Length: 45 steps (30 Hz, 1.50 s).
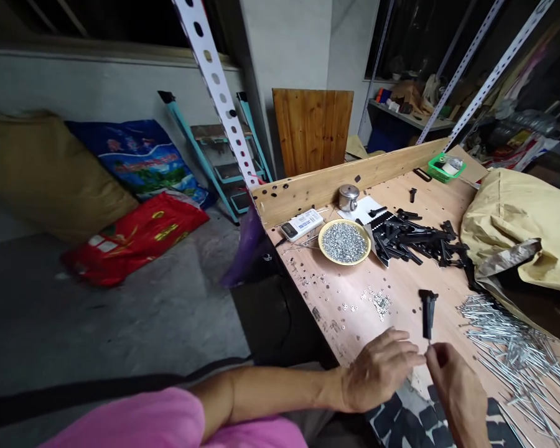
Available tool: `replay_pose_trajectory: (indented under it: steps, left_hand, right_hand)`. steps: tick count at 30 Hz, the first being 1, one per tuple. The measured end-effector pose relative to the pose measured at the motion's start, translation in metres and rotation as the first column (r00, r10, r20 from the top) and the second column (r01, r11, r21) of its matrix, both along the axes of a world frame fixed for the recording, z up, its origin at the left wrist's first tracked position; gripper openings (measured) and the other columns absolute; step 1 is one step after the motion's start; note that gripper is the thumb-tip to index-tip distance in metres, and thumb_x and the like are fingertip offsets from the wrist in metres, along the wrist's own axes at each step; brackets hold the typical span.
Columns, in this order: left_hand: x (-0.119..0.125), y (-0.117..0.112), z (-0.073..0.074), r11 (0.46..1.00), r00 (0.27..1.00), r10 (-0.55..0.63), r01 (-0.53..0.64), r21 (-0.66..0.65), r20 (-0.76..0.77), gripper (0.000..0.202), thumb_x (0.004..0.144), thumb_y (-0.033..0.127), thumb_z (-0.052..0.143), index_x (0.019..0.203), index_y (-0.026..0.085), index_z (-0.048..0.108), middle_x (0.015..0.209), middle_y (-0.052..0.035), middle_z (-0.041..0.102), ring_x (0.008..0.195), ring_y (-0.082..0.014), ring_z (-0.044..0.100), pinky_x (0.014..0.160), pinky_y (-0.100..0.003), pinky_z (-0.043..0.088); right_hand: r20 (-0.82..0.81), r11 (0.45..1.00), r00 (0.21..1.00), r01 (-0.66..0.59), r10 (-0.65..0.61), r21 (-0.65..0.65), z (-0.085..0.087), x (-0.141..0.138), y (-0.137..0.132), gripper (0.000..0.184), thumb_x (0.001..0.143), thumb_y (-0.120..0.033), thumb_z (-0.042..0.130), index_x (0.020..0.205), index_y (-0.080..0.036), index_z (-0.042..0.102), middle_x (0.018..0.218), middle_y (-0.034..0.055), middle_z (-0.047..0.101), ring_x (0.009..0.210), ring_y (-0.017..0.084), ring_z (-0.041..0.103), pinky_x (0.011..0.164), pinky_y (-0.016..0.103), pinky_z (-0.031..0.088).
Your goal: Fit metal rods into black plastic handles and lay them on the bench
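Note:
My left hand [380,373] rests at the near edge of the wooden table [401,286], fingers curled toward my right hand. My right hand [455,389] pinches the thin metal pin at the lower end of a black plastic part [428,313], which stands upright above the tabletop. The left fingertips touch the right hand near that pin; whether they hold something tiny is hidden. A small scatter of metal washers [380,303] lies just beyond the hands. A heap of long metal pins [513,351] lies to the right.
A yellow bowl of small metal pieces [344,241], a pile of black plastic parts [413,236], a metal cup [348,197], a white remote-like device [301,225] and a green basket [443,167] sit farther back. A yellow sack [518,218] is right; bags [135,236] lie on the floor left.

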<state>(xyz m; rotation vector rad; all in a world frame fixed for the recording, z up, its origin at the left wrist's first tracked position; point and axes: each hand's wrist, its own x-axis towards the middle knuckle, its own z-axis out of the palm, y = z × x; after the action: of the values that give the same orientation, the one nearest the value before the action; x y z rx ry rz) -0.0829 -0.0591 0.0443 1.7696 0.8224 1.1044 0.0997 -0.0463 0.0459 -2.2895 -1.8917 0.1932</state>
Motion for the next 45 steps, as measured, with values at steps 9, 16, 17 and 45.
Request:
replay_pose_trajectory:
  steps: [9, 16, 17, 45]
  left_hand:
    - [-0.011, 0.004, -0.008, 0.988, 1.000, -0.020, 0.021, -0.151, 0.008, 0.023, 0.082, 0.015, 0.053, 0.092, 0.022, 0.072, 0.082, -0.0094, 0.068, 0.083, -0.0226, 0.062, 0.082, -0.033, 0.046]
    - [-0.027, 0.028, -0.030, 0.631, 0.955, 0.242, -0.021, -0.776, 0.171, 0.020, 0.070, 0.031, 0.066, 0.078, 0.013, 0.068, 0.054, 0.0034, 0.053, 0.041, -0.0054, 0.038, 0.040, -0.018, 0.029]
    - [-0.029, 0.030, -0.030, 0.584, 0.951, 0.255, -0.005, -0.812, 0.177, 0.025, 0.068, 0.033, 0.068, 0.081, 0.012, 0.068, 0.053, 0.0047, 0.051, 0.040, -0.0039, 0.035, 0.038, -0.017, 0.024]
    - [-0.009, 0.014, 0.000, 0.505, 0.958, 0.066, 0.208, -0.838, 0.278, 0.040, 0.072, 0.032, 0.067, 0.105, 0.009, 0.067, 0.055, 0.0061, 0.045, 0.038, 0.0003, 0.027, 0.038, -0.018, 0.013]
  right_hand:
    - [-0.798, 0.931, 0.596, -0.235, -0.089, -0.279, 0.003, -0.004, -0.013, 0.052, 0.076, -0.063, 0.050, 0.098, -0.017, 0.062, 0.071, 0.0052, 0.066, 0.057, 0.018, 0.061, 0.053, 0.030, 0.048]
    - [-0.311, 0.969, 0.923, -0.186, 0.229, 0.160, -0.047, -0.029, 0.044, 0.044, 0.086, -0.048, 0.036, 0.091, -0.017, 0.066, 0.090, 0.0123, 0.065, 0.077, 0.022, 0.062, 0.065, 0.031, 0.045]
    - [-0.287, 0.968, 0.929, -0.194, 0.234, 0.159, -0.052, -0.033, 0.046, 0.040, 0.087, -0.044, 0.036, 0.090, -0.018, 0.067, 0.089, 0.0110, 0.065, 0.074, 0.020, 0.061, 0.062, 0.030, 0.044]
    - [-0.909, 0.875, 0.408, 0.407, 0.084, 0.263, -0.018, -0.056, -0.030, 0.038, 0.066, -0.042, 0.072, 0.088, -0.019, 0.051, 0.075, 0.0046, 0.072, 0.072, 0.019, 0.069, 0.065, 0.030, 0.056]
